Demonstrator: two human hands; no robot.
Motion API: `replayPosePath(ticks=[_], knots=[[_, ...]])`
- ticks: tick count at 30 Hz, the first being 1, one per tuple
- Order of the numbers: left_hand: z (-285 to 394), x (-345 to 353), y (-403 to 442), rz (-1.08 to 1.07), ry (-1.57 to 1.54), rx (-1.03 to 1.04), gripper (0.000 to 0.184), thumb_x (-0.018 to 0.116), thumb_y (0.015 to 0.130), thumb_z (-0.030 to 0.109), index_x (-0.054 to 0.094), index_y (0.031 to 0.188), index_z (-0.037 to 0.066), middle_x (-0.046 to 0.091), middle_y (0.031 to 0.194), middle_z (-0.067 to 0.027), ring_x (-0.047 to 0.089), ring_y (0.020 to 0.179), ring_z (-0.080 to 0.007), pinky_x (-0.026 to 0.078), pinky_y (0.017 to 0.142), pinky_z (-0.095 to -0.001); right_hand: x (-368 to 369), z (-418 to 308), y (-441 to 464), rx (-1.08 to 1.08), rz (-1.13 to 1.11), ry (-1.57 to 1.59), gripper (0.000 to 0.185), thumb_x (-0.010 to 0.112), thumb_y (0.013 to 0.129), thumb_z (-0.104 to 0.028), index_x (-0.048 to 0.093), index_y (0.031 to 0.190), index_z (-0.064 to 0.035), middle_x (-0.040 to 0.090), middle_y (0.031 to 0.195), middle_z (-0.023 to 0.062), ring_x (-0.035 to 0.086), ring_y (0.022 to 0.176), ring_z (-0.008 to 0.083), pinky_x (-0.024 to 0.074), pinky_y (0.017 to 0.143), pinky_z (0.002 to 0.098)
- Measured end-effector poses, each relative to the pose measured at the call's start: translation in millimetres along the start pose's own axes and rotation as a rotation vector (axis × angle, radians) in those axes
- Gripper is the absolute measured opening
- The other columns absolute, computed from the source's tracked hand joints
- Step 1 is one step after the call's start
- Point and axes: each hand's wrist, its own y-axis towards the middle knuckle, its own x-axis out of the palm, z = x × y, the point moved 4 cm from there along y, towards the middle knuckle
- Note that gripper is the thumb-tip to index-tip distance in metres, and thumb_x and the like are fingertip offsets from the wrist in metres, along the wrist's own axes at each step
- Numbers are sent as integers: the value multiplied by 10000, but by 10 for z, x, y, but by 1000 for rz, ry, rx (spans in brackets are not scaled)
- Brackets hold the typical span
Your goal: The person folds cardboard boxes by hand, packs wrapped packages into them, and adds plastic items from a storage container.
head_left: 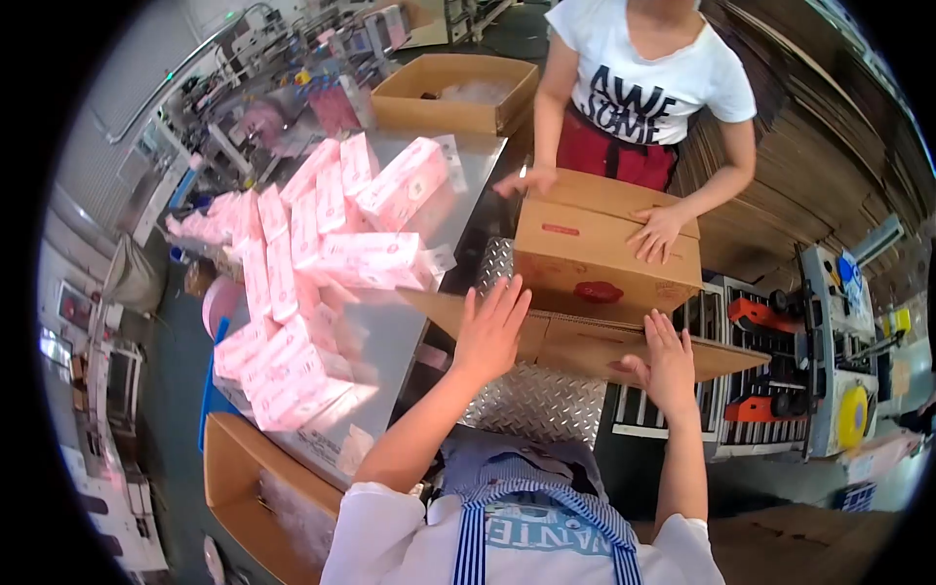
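Note:
My left hand (492, 330) lies on the left end of an open cardboard carton (580, 343), its fingers stretched out and apart. On the right side of the same carton rests my right hand (667, 369), fingers extended and thumb out to the left. Neither hand is wrapped round anything. The carton's flaps spread out to the left and right. Right behind it stands a taller cardboard box (606, 246) with red print on its side. A co-worker opposite has one hand (656, 232) on that box and the other at its far left corner.
Pink-and-white packs (322, 224) are heaped on a metal table (390, 336) at left. Open cartons stand at the table's far (448, 107) and near (239, 468) ends. A roller conveyor (673, 424) with orange parts runs to the right. Flat cardboard (819, 146) is stacked behind the co-worker.

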Motion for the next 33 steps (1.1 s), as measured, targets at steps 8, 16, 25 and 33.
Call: replayPosePath(ticks=[8, 16, 25, 33], knots=[[-92, -98, -431, 267, 27, 149, 344, 591, 753, 153, 593, 1093, 106, 568, 1126, -50, 507, 1088, -218, 298, 1001, -455, 106, 174, 207, -30, -27, -16, 512, 518, 885, -241, 378, 1323, -14, 348, 1410, 135, 289, 1331, 248, 220, 1074, 470], [6, -24, -340, 420, -174, 150, 339, 651, 717, 372, 482, 540, 138, 458, 586, 20, 470, 621, -189, 320, 662, -366, -373, 1670, -495, 581, -197, -247, 347, 689, 704, -337, 666, 939, -82, 624, 1013, 143, 623, 848, 309, 496, 708, 418], [963, 763, -934, -493, -335, 1099, 400, 545, 786, 470, 655, 632, 118, 617, 650, -15, 572, 659, -212, 359, 685, -360, -252, 184, -1316, 493, -679, -253, 453, 534, 857, -423, 499, 1040, -9, 596, 990, 180, 632, 885, 318, 523, 721, 410], [494, 1180, -651, -908, -1033, 256, 379, 517, 878, 390, 645, 1058, 82, 637, 1050, -132, 587, 989, -286, 442, 867, -362, 220, 403, -1480, -423, -805, 298, 778, 567, 819, -543, 330, 1371, -48, 485, 1271, 182, 391, 1241, 339, 314, 1029, 374]])
